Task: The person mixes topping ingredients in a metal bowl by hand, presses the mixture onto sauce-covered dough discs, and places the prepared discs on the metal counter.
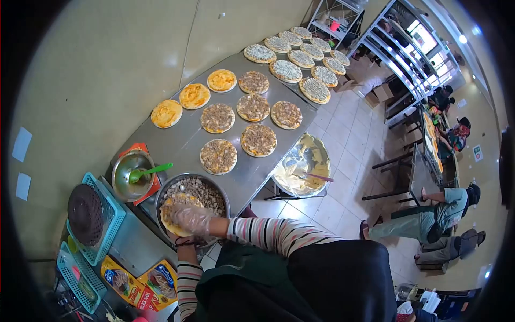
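Dough [167,213], flat, round and yellow-topped, I see from afar with dark-banded left hand [181,238] at its near edge, clear-gloved right hand [192,219] nearer, on top, both grips I cannot judge, over round steel bowl [228,204].

Smooth metal table [182,144], glossy metal bowl [227,201].
Thin shiny plastic glove [193,219]; plastic basket [113,217]; cloth sleeve [263,231]; rough, crumbly meat [206,193]; glossy pouch [161,282].
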Available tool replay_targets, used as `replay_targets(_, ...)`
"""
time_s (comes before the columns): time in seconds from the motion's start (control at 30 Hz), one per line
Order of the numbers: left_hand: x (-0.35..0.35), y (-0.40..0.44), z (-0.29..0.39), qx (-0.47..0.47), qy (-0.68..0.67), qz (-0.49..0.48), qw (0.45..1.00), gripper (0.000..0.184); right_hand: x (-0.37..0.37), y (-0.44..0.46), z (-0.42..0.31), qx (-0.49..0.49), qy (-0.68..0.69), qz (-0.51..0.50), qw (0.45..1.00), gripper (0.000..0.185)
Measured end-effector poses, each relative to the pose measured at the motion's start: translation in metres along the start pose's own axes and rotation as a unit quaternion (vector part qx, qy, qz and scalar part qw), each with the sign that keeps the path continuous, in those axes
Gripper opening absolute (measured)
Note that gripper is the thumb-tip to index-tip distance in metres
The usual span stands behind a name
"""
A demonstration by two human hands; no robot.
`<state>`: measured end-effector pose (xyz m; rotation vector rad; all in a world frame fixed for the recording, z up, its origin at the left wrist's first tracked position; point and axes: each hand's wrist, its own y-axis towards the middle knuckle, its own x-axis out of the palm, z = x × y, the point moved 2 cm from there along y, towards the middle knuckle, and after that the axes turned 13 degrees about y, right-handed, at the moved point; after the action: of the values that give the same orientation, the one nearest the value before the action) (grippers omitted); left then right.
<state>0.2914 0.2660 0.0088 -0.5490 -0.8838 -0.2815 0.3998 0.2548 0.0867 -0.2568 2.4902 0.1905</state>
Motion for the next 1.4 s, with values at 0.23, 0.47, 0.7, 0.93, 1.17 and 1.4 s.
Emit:
replay_targets(0.23, 0.018, -0.017, 0.014, 0.047, 0.025, 0.039, 0.998, 0.048, 0.010, -0.018, 0.009, -0.169, -0.043, 0.037, 0.984, 0.042)
replay_targets(0.47, 0.001, -0.010, 0.010, 0.048, -0.080, 0.142, 0.985, 0.045, -0.008, -0.023, -0.004, -0.068, 0.018, 0.028, 0.997, 0.022)
replay_targets(0.7, 0.019, -0.009, 0.015, 0.022, -0.086, 0.102, 0.991, 0.045, -0.005, -0.009, -0.007, -0.085, 0.005, 0.018, 0.996, 0.024)
replay_targets(0.93, 0.006, -0.015, 0.002, -0.002, -0.099, 0.082, 0.992, 0.043, -0.012, 0.016, -0.018, -0.078, 0.001, 0.001, 0.997, 0.026)
replay_targets(1.17, 0.000, -0.017, 0.007, 0.014, -0.150, 0.060, 0.987, 0.045, -0.031, 0.007, 0.023, 0.009, 0.002, 0.078, 0.997, 0.021)
replay_targets(1.4, -0.007, -0.008, 0.014, 0.007, -0.150, 0.079, 0.985, 0.047, -0.013, -0.026, -0.018, -0.101, 0.001, 0.024, 0.995, 0.024)
